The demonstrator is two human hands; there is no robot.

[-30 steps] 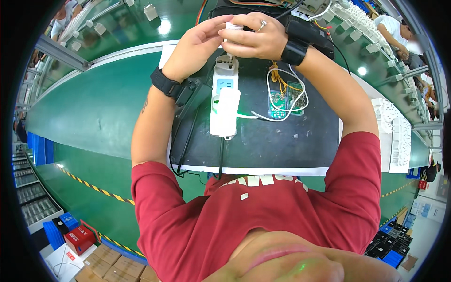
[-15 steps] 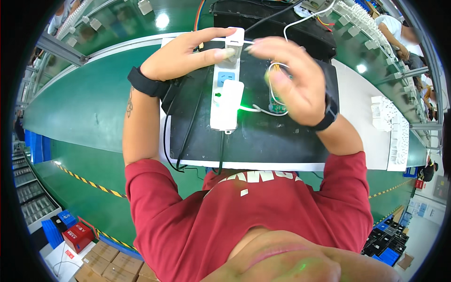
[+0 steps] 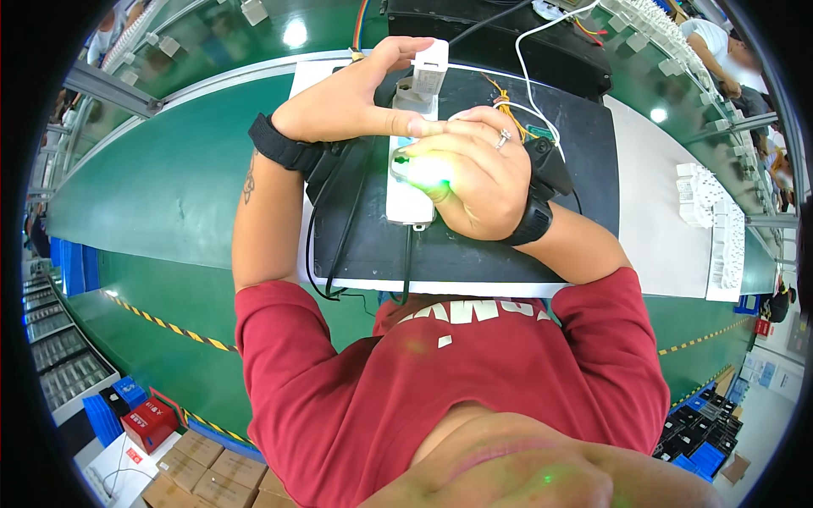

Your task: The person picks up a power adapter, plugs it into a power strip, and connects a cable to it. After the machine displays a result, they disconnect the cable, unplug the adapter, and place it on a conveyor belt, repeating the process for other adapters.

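Note:
A white power strip [image 3: 396, 207] lies lengthwise before me, its black cord running off the near end. At its far end stands a white charger [image 3: 430, 68]. The index finger of my left hand [image 3: 347, 106] rests on that charger's top, and the thumb stretches apart across the strip, meeting my right fingertips. Over the strip's near half, my right hand [image 3: 487, 173] is closed around a second white charger, mostly hidden by the fingers and a bright green glow. Right of the strip, a green circuit board [image 3: 539, 132] with yellow wires [image 3: 506, 106] is partly covered by my right hand.
The strip lies on a black mat [image 3: 500, 262] over a white board on the green bench. Black equipment [image 3: 500, 51] with white and coloured cables stands behind. White parts [image 3: 720, 229] are stacked at right. Black cables [image 3: 339, 254] hang over the near edge.
My right hand has moved left and down from above the circuit board and closed over the near charger. My left thumb has slid nearer, away from the index finger.

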